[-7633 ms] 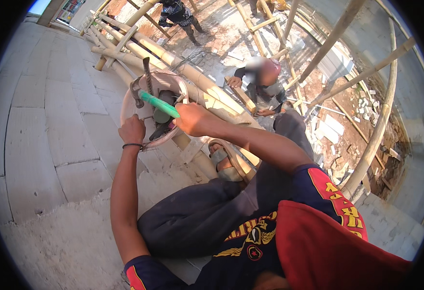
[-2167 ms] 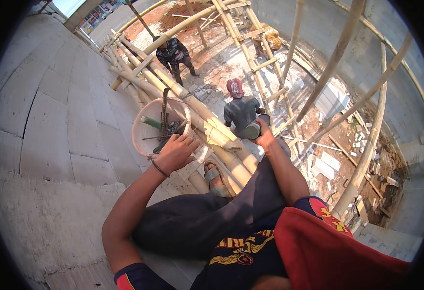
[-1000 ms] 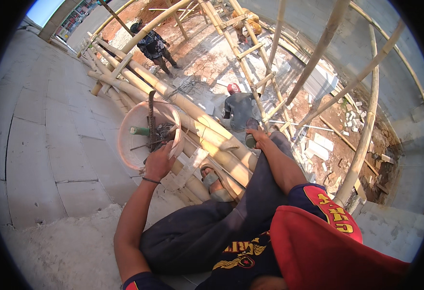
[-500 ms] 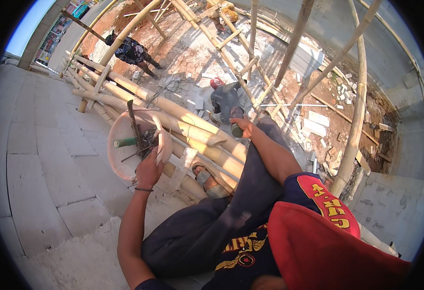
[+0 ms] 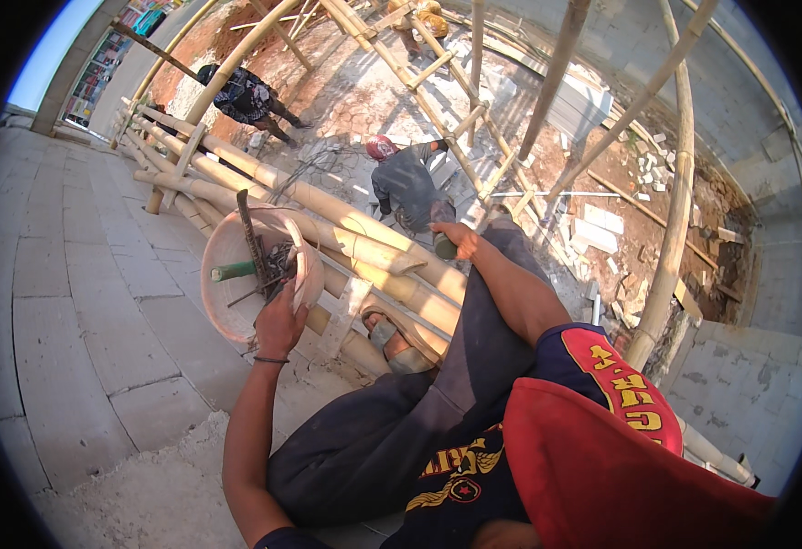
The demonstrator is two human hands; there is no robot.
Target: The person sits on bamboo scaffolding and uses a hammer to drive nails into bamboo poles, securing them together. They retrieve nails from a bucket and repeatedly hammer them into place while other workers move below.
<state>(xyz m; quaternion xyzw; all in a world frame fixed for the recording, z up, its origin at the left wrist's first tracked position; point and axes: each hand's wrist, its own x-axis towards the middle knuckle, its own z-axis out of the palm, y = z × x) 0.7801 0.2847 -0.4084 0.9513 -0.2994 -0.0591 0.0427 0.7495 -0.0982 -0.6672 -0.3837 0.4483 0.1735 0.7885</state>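
Bucket (image 5: 211, 291), centre left | hands apart: left hand (image 5: 280, 325) at rim, hold unclear; right hand (image 5: 459, 235) clamped round dark cylinder (image 5: 442, 244) | step: likely holding cylinder out; next needs firm grip

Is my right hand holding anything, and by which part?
Yes: a dark, greenish-ended cylindrical object, gripped around its middle by your right hand; material unclear.

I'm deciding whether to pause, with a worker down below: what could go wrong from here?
The dark object in the right hand could slip and drop; a worker bends over lower down nearby.
The bucket, with the left hand at its rim, might tip if pulled, perhaps spilling the metal bar that sticks out.
The sandalled foot among the round bamboo poles could slip if weight shifts.
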